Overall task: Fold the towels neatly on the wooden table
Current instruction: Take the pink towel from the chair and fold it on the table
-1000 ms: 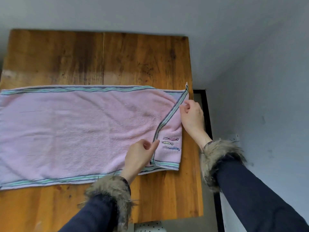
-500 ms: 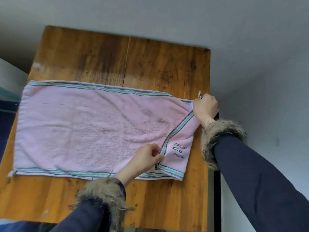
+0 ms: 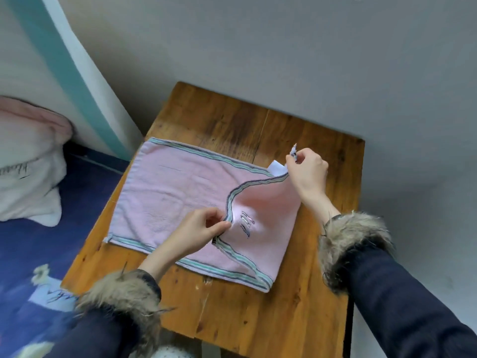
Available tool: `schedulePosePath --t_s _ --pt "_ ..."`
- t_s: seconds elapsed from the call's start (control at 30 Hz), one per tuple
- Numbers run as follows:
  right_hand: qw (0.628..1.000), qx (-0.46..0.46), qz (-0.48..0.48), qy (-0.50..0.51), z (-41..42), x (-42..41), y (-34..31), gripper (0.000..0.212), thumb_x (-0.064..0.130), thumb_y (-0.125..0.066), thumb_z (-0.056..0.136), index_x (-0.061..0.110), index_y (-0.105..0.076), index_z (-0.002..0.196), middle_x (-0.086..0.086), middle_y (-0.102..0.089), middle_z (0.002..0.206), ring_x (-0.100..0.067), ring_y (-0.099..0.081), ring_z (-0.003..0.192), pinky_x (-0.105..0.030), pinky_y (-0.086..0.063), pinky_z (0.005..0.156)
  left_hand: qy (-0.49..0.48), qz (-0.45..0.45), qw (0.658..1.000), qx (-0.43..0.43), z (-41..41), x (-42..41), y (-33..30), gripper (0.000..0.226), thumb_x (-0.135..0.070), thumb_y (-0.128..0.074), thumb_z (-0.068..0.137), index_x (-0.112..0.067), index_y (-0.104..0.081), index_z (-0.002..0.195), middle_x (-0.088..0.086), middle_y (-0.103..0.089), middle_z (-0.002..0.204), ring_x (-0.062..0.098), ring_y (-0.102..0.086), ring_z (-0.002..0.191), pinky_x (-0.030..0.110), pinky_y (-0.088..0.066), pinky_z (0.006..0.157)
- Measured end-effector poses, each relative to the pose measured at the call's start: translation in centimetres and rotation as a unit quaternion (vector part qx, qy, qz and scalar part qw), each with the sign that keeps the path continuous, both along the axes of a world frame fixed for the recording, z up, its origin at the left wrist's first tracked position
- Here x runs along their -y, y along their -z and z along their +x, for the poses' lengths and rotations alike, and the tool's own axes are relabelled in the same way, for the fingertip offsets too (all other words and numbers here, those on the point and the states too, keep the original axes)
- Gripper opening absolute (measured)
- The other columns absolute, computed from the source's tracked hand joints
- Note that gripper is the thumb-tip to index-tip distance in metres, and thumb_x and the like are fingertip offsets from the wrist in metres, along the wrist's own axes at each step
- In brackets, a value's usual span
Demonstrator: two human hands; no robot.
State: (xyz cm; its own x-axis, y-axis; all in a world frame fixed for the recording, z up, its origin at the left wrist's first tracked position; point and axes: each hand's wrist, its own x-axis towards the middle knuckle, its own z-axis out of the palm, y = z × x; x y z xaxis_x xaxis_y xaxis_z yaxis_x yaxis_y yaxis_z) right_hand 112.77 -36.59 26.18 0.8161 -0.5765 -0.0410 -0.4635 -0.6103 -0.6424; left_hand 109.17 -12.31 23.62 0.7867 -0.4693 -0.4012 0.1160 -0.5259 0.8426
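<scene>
With the left hand (image 3: 204, 228) and right hand (image 3: 308, 171) pinching the pink towel (image 3: 167, 192) by its striped hem, uneven pulling between those fingertips risked a crooked fold.

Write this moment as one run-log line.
left hand: pinches striped hem | right hand: pinches far corner | pink towel: end lifted | wooden table

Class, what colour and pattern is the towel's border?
The pink towel has a border striped teal, grey and white, clearest in the head view.

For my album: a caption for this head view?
Both hands, left and right, pinch a pink striped-edge terry towel on a wooden table.
</scene>
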Motion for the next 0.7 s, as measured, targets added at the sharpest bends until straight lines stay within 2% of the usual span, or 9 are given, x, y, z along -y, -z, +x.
schedulePosePath --t_s 0.13,0.27,0.37,0.47,0.53,0.6,0.7 --pt "0.998 0.019 -0.029 -0.051 2.8 -5.2 -2.1 0.022 0.023 -0.055 0.089 0.004 -0.067 0.086 -0.012 -0.069 0.088 -0.03 -0.058 0.088 -0.021 -0.022 0.062 -0.048 -0.003 0.999 0.017 1.6 -6.6 -0.9 0.017 -0.032 -0.064 0.08 -0.02 -0.06 0.068 -0.014 -0.057 0.057 0.002 -0.051 0.058 0.022 -0.04 0.059" --pt "0.994 0.016 -0.041 -0.099 6.4 -11.3 -2.7 0.025 0.026 -0.054 0.09 0.005 -0.067 0.088 -0.013 -0.07 0.091 -0.031 -0.059 0.092 -0.026 -0.028 0.07 -0.105 -0.004 0.994 0.015 3.3 -12.6 -0.9 0.017 -0.016 -0.061 0.089 -0.006 -0.062 0.075 -0.002 -0.058 0.067 0.001 -0.052 0.06 0.011 -0.038 0.057" --pt "0.991 -0.005 -0.042 -0.128 9.5 -16.2 -1.9 0.024 0.026 -0.055 0.09 0.005 -0.066 0.09 -0.014 -0.069 0.093 -0.033 -0.059 0.094 -0.029 -0.033 0.077 -0.145 0.022 0.989 0.009 4.5 -16.5 0.5 0.017 -0.017 -0.061 0.089 -0.005 -0.062 0.075 0.001 -0.06 0.07 0.004 -0.051 0.063 0.014 -0.037 0.058" --pt "0.989 -0.035 -0.039 -0.141 12.2 -20.2 -0.2 0.024 0.026 -0.054 0.089 0.005 -0.066 0.092 -0.014 -0.069 0.095 -0.032 -0.058 0.095 -0.031 -0.038 0.079 -0.192 0.06 0.979 -0.025 5.0 -19.6 3.5 0.009 -0.016 -0.063 0.087 -0.011 -0.066 0.079 0.003 -0.066 0.079 0.013 -0.059 0.073 0.015 -0.042 0.064" --pt "0.987 -0.053 -0.041 -0.149 13.8 -22.2 1.3 0.023 0.026 -0.054 0.089 0.006 -0.066 0.091 -0.013 -0.069 0.094 -0.031 -0.058 0.092 -0.03 -0.039 0.077 -0.227 0.091 0.968 -0.054 4.9 -21.2 5.8 0.008 -0.018 -0.063 0.086 -0.011 -0.068 0.086 0.004 -0.068 0.085 0.019 -0.062 0.08 0.026 -0.046 0.07" --pt "0.982 -0.08 -0.049 -0.162 15.2 -23.8 3.2 0.021 0.026 -0.052 0.089 0.009 -0.063 0.085 -0.01 -0.066 0.088 -0.026 -0.053 0.082 -0.026 -0.034 0.069 -0.245 0.111 0.959 -0.087 4.7 -22.1 7.8 0.009 -0.019 -0.062 0.087 -0.012 -0.067 0.091 0.002 -0.067 0.088 0.015 -0.06 0.079 0.026 -0.045 0.069" --pt "0.976 -0.123 -0.056 -0.172 17.4 -25.8 5.9 0.02 0.026 -0.051 0.089 0.011 -0.058 0.077 -0.008 -0.061 0.08 -0.022 -0.049 0.077 -0.024 -0.031 0.067 -0.259 0.135 0.951 -0.106 4.4 -22.5 9.9 0.01 -0.018 -0.059 0.09 -0.012 -0.064 0.095 -0.003 -0.06 0.083 0.009 -0.054 0.074 0.02 -0.041 0.063"
